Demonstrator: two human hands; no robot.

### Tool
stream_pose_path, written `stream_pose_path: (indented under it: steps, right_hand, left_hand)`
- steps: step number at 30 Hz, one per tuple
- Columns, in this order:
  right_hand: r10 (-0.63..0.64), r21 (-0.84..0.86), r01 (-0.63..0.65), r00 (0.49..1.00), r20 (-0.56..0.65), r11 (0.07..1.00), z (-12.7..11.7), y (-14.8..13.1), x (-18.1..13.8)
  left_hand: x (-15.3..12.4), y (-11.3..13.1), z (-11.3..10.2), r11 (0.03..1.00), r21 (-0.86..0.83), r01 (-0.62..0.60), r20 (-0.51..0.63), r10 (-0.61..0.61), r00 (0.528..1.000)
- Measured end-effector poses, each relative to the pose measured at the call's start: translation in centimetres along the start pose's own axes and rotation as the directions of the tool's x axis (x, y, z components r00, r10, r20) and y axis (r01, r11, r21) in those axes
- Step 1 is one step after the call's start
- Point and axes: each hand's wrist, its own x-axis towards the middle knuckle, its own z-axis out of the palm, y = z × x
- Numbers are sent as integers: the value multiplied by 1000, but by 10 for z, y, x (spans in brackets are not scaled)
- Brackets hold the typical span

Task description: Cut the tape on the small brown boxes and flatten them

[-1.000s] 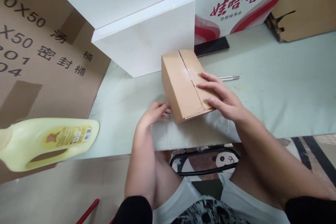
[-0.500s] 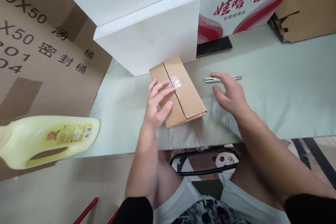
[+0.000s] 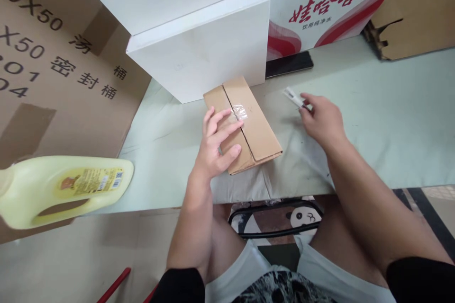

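Observation:
A small brown cardboard box (image 3: 254, 123) lies at an angle on the table, its top flaps meeting at a seam. A patch of clear tape (image 3: 240, 112) crosses that seam. Resting on the left part of its top is my left hand (image 3: 217, 144), fingers spread and fingertips close to the tape. To the right of the box, my right hand (image 3: 322, 116) pinches a slim silver utility knife (image 3: 293, 97) between thumb and fingers. The knife is slightly blurred and points up and left, apart from the box; my fingers hide its near end.
White boxes (image 3: 199, 52) stand behind the small box. Beside them are a red-and-white printed carton (image 3: 320, 14) and a flat black object (image 3: 289, 64). At left are a large brown carton (image 3: 88, 118) and a pale yellow bottle (image 3: 67, 189). Another cardboard piece (image 3: 423, 14) is at far right.
My right hand has closed on the utility knife, which was lying on the table, and its end has swung up and left. My left hand stays on the box.

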Motion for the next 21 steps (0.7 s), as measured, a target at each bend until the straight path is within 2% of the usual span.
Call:
stream_pose_path:
  steps: [2, 4, 6, 8, 12, 16, 21]
  right_hand:
    - [60, 290, -21, 990, -127, 957, -13, -10, 0]
    - [96, 554, 48, 969, -227, 831, -30, -28, -6]
    - [68, 692, 157, 956, -286, 704, -49, -51, -17]
    - [5, 706, 186, 966, -260, 683, -64, -73, -31]
    - [-94, 589, 149, 988, -124, 795, -73, -101, -51]
    - [-206, 441, 211, 977, -61, 872, -64, -106, -51]
    - [-317, 363, 317, 946, -63, 876, -60, -104, -45]
  left_hand:
    - [0, 9, 3, 999, 27, -24, 4, 24, 1000]
    - [0, 22, 10, 998, 46, -51, -4, 51, 999]
    - [1, 37, 19, 997, 59, -55, -7, 55, 998]
    - [2, 51, 28, 998, 66, -17, -1, 17, 1000]
    - [1, 71, 41, 997, 65, 51, -1, -51, 999]
    - [1, 73, 44, 998, 41, 48, -6, -47, 999]
    - [3, 72, 43, 999, 49, 18, -8, -17, 1000]
